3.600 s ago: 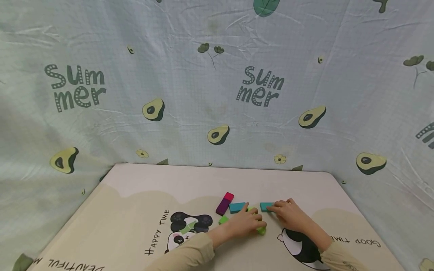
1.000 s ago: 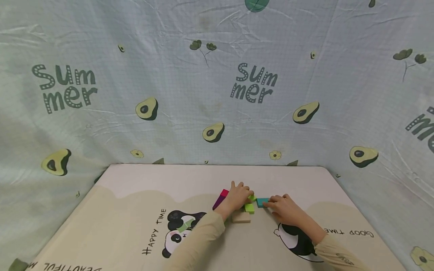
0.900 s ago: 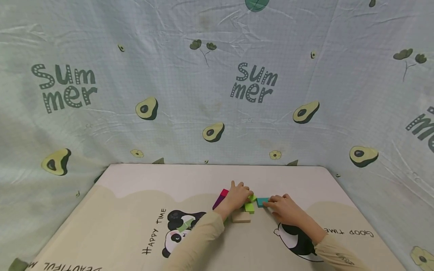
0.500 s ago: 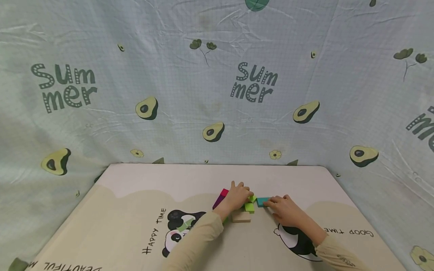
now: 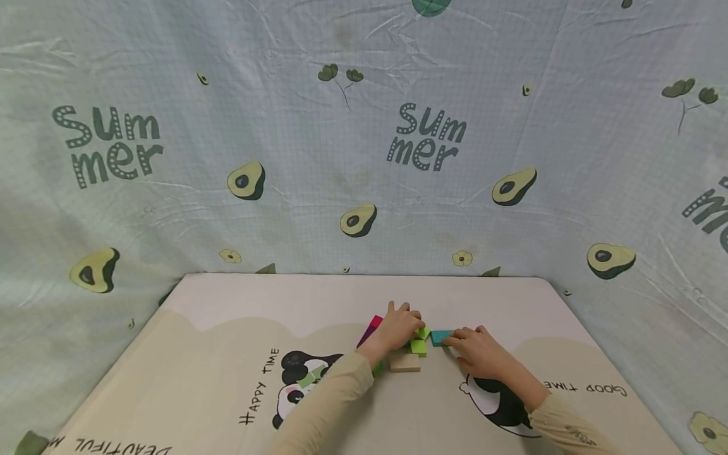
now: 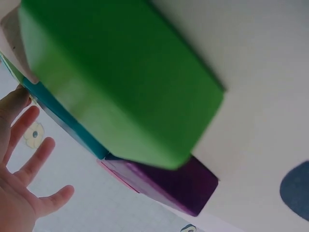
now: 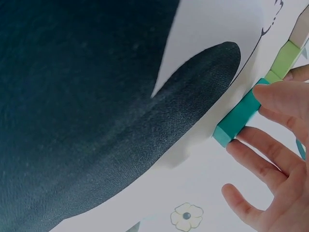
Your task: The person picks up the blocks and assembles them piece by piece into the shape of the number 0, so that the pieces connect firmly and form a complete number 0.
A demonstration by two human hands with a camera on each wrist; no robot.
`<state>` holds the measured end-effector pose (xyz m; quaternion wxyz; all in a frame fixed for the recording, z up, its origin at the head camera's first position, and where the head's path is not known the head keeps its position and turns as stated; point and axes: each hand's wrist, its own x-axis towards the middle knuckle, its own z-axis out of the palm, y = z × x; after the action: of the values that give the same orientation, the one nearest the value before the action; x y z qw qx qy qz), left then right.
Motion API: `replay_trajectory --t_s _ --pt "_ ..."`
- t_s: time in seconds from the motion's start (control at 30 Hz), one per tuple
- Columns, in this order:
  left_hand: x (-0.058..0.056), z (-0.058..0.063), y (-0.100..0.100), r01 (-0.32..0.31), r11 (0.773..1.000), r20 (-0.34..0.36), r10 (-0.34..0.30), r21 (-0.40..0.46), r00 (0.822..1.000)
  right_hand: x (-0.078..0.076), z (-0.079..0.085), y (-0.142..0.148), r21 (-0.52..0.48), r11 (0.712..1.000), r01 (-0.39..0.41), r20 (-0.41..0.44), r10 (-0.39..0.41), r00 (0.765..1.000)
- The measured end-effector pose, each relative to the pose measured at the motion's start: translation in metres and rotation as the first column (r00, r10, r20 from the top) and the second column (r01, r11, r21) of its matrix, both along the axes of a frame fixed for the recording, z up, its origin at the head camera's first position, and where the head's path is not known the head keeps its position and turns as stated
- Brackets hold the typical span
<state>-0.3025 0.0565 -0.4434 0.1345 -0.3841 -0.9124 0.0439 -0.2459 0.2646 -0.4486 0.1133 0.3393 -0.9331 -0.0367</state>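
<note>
Teal block (image 5: pixel 440 338), flat on the tabletop a little right of the middle, and the right hand (image 5: pixel 485 354) has it: thumb along one side, fingers along the other, a pinch plain to see in the right wrist view. Over to the left hand (image 5: pixel 398 327), fingertips down at a light green piece (image 5: pixel 423 333), other fingers spread; gripping or merely touching, I cannot tell! That piece sits right at the teal block's end, with a second light green block (image 5: pixel 418 347) on its near side and a bare wooden block (image 5: pixel 405 363) nearer again. Beyond the left wrist, a purple block (image 5: pixel 366 335) runs up to a magenta one (image 5: pixel 376 321), while a green block (image 6: pixel 120 82) looms large in the left wrist view.

And what a pitch: a table (image 5: pixel 318 297) in pale pink and beige, a panda (image 5: pixel 296 398) by "HAPPY TIME" on the left, a black-and-white figure (image 5: pixel 500 404) beside an upside-down "GOOD TIME" on the right. All around hangs a creased, pale cloth (image 5: pixel 284 126), printed with avocados, leafy sprigs, yellow flowers and "summer" in chunky letters. Beige sleeves (image 5: pixel 330 404) on both arms.
</note>
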Motion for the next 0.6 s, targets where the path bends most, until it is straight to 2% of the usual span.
replay_trajectory --t_s 0.47,0.6 --pt "-0.004 0.0064 -0.0045 0.074 0.997 0.039 -0.074 0.001 0.997 -0.0013 0.0008 -0.0007 -0.004 1.0 0.012 0.004 -0.012 1.0" --pt "-0.0043 0.0063 -0.0053 0.095 0.996 0.03 -0.095 -0.003 0.995 -0.0003 0.0012 -0.0009 -0.013 1.0 0.015 0.012 -0.015 1.0"
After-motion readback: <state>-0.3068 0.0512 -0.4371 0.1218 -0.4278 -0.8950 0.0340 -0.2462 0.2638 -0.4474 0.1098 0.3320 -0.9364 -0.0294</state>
